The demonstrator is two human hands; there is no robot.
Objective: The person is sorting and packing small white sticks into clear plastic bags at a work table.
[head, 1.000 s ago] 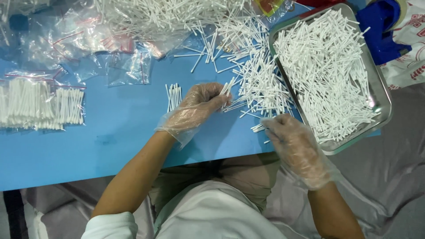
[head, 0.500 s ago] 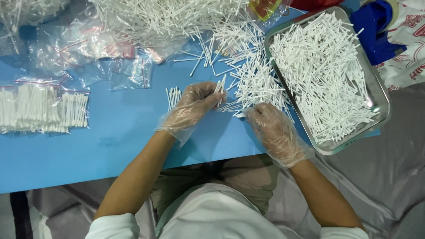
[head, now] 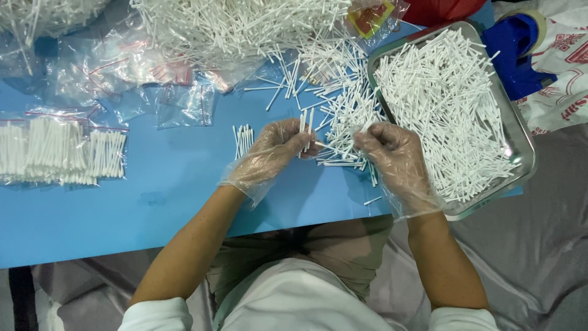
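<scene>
1. my left hand (head: pixel 272 150), in a thin clear glove, pinches a small bundle of white sticks (head: pixel 305 127) upright at centre frame, above the blue table (head: pixel 153 202).
2. my right hand (head: pixel 392 156) is closed on one stick (head: pixel 334 147), its tip pointing toward the bundle.
3. handling judgement: the sticks look very light, thin, stiff and smooth; they may slip on the glove film. grip at mid-length, keeping them parallel.
4. the metal tray (head: pixel 520 138), right of frame, is full of loose sticks.
5. clear bags (head: pixel 61 150) at left hold sorted sticks; an empty bag (head: pixel 184 104) lies above centre-left.
6. a small counted row (head: pixel 244 138) lies just left of my left hand.
</scene>
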